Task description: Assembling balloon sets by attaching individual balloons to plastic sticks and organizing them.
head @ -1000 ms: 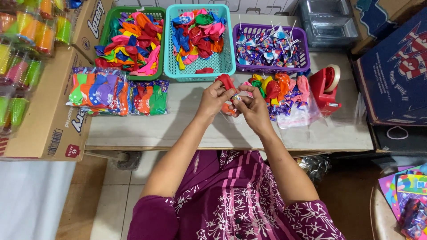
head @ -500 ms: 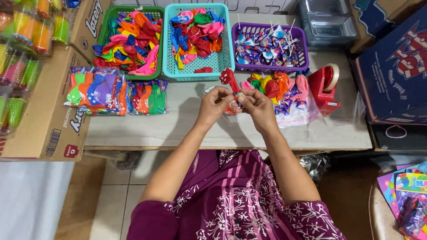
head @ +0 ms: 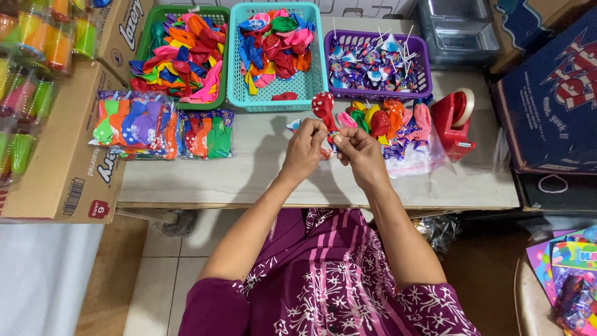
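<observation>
Both hands, left hand point(head: 306, 146) and right hand point(head: 359, 149), pinch one red spotted balloon point(head: 323, 107) before three baskets point(head: 314, 87).

Bare table point(head: 249, 177) in front of hands; three baskets point(head: 277, 102) block the back, balloon packs point(head: 134, 124) left, tape dispenser point(head: 454, 124) right.

Left hand point(head: 303, 148) and right hand point(head: 359, 151) pinch a red balloon point(head: 323, 107).

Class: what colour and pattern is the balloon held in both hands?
Red with white spots; head view.
</observation>
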